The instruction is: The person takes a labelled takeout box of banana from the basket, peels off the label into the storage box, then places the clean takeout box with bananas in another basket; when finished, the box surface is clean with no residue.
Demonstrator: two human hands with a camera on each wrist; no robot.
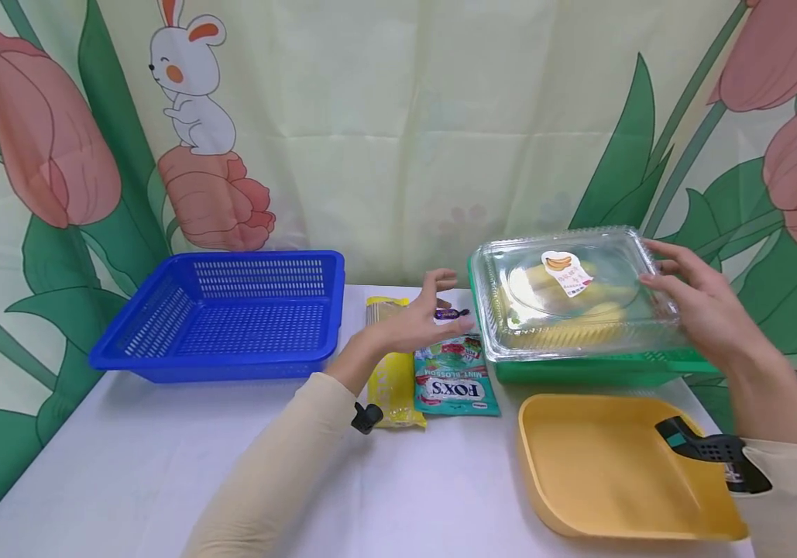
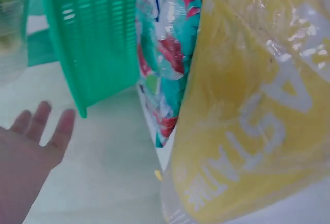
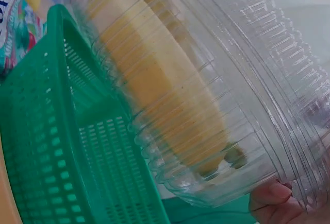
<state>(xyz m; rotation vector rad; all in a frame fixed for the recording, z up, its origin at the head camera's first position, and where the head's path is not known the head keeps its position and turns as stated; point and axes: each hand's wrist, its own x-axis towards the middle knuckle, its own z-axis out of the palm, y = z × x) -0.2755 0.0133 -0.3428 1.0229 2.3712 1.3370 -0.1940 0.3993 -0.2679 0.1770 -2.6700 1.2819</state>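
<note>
My right hand (image 1: 708, 310) grips the right side of a clear plastic clamshell box (image 1: 621, 260) with bananas (image 3: 154, 80) inside and a white label (image 1: 567, 273) on its lid. The box is tilted, over a green basket (image 1: 572, 373) that it mostly covers in the head view. To the left, my left hand (image 1: 419, 322) hovers with its fingers spread and nothing in them. Below and beside it lie a teal Fox's candy bag (image 1: 457, 380) and a yellow packet (image 1: 394, 387). A small purple-wrapped sweet (image 1: 450, 314) shows partly behind that hand.
An upright blue perforated basket (image 1: 259, 325) stands at the left. Near the front right is a shallow yellow tray (image 1: 600, 465), partly behind my right wrist. A patterned curtain (image 1: 412, 155) hangs behind the white-covered table (image 1: 182, 457).
</note>
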